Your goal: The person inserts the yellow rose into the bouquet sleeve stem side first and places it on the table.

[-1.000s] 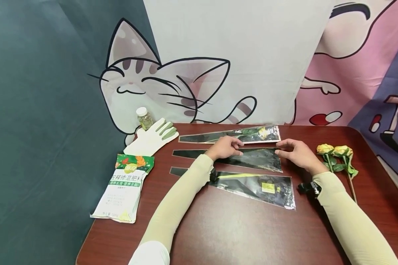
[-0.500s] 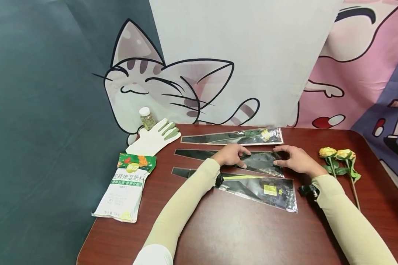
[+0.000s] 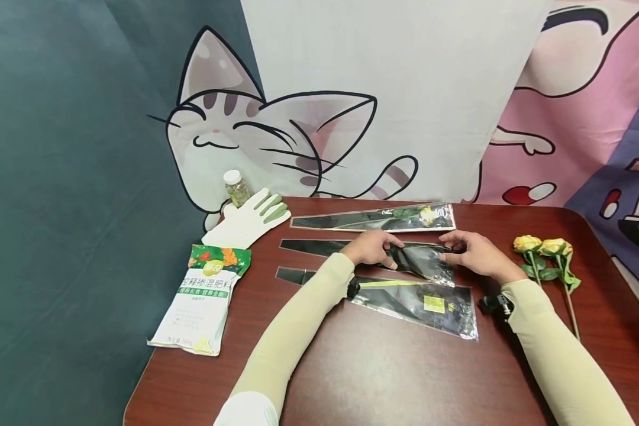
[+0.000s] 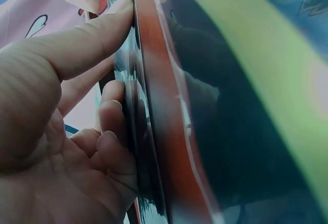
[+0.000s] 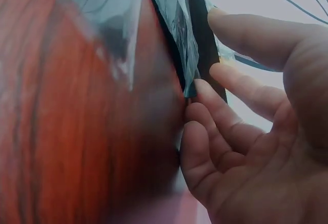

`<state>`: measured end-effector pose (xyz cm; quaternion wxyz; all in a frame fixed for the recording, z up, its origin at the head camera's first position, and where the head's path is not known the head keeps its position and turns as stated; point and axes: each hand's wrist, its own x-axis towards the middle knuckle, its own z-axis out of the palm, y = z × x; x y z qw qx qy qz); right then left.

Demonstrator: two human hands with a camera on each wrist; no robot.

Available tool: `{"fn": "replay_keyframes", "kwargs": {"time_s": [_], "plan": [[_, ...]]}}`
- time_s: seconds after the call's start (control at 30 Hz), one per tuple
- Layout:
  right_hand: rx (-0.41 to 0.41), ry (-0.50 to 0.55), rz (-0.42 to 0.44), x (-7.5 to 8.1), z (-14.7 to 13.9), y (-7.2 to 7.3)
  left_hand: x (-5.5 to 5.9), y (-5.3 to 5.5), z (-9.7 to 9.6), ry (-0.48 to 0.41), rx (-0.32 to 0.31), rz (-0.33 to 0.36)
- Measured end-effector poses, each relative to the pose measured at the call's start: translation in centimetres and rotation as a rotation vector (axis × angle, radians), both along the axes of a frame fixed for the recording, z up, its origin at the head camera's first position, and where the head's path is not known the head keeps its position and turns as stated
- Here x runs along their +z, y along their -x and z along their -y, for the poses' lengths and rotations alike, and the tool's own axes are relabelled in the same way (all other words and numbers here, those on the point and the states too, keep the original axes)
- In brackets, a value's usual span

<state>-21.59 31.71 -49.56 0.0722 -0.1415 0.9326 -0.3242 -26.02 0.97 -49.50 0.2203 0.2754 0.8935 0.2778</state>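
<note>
In the head view, three tapered clear-and-black flower sleeves lie across the table. My left hand (image 3: 374, 247) rests on the middle flower sleeve (image 3: 420, 260), thumb and fingers spread apart on its film. At that sleeve's wide end is my right hand (image 3: 474, 253), fingertips right at the edge and thumb apart from them. The film is creased between the hands. In the right wrist view, a sleeve corner (image 5: 189, 88) meets the fingertips. The far flower sleeve (image 3: 367, 219) contains a yellow rose (image 3: 427, 216). The near flower sleeve (image 3: 431, 316) bears a yellow label (image 3: 434, 304).
Two yellow roses (image 3: 542, 245) with stems lie at the right of the table (image 3: 404, 378). On the left are a fertilizer bag (image 3: 199, 307), a white glove (image 3: 239, 225) with green fingertips and a white-capped jar (image 3: 236, 188). A printed cloth hangs behind.
Both hands have shifted slightly toward me and right in the head view. The middle sleeve's film, flatter before, is now buckled near its wide end.
</note>
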Motion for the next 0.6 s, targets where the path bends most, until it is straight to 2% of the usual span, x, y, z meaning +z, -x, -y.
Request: {"fn": "replay_keyframes", "kwargs": {"time_s": [0.27, 0.5, 0.6], "plan": [[-0.038, 0.112, 0.085, -0.26, -0.41, 0.46, -0.09, 0.3, 0.02, 0.025, -0.009, -0.03], [-0.061, 0.113, 0.158, 0.04, -0.56, 0.14, -0.04, 0.28, 0.03, 0.023, 0.002, -0.007], [-0.047, 0.118, 0.154, -0.03, -0.63, -0.02, -0.06, 0.22, -0.03, 0.018, 0.004, 0.005]]}}
